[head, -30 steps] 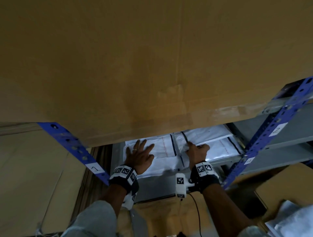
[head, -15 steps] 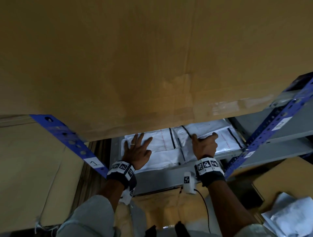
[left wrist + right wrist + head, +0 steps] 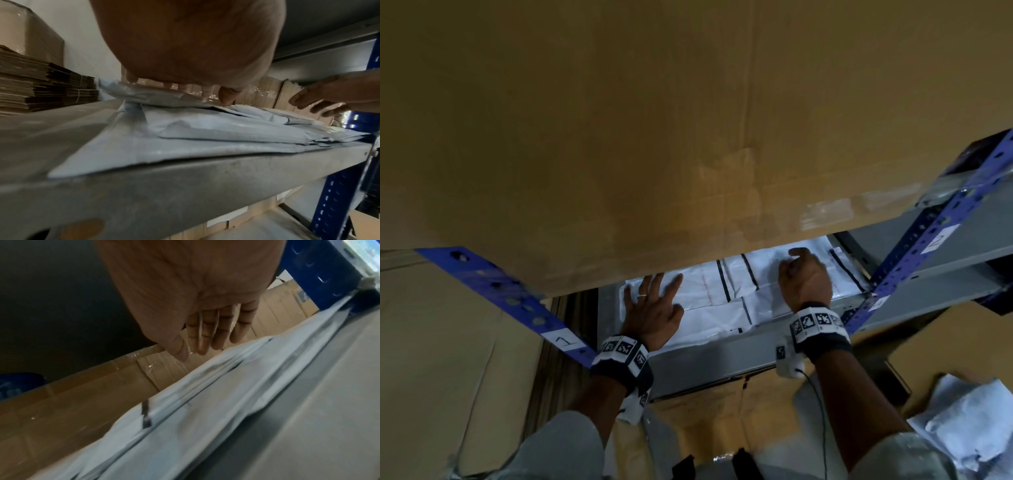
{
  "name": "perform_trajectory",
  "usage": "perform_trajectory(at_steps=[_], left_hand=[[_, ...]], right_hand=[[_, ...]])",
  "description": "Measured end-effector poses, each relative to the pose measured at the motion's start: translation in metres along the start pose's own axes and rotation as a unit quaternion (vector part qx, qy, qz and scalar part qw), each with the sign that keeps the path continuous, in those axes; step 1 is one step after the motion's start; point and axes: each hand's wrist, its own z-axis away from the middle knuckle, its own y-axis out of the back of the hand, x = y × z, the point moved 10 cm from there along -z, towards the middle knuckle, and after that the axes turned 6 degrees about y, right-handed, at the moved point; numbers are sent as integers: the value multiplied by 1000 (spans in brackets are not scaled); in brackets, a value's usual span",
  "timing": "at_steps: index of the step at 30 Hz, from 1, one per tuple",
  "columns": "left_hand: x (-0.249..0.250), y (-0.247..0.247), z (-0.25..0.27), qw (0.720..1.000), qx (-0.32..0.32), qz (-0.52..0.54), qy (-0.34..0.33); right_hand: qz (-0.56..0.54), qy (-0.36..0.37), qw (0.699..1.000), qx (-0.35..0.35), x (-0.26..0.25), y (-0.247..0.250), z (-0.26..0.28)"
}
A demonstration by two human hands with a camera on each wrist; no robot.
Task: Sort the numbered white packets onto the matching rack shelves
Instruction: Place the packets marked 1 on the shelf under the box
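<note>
Two upright labels (image 3: 564,340): "1", "2" (image 3: 937,241).

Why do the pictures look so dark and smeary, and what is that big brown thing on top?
Head view: a cardboard box close to the camera fills the top, dim; the white packets are the brightest part. Left wrist view: the left hand is a big soft blur, and the shelf edge looks bent. Right wrist view: smeared, with a dark upper left corner.
</note>
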Motion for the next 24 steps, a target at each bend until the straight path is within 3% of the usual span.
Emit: perform_trajectory(at_steps=[3,7,9,19,24], left_hand=[[3,-3,1,1000,4,1,12],[7,-10,1,999,-15,17,29],[8,-10,0,999,-17,15,33],[11,12,1,994,-33,10,103],[11,7,4,986,-78,25,149]], right_hand=[[100,51,992,-64,-6,-10,-14],[219,41,943,-247,-4,-48,-10],[231,28,929,-287,1,-60,-6],[255,14,914,-315,1,-62,-12],[258,2,905,-338,-2,-58,-11]])
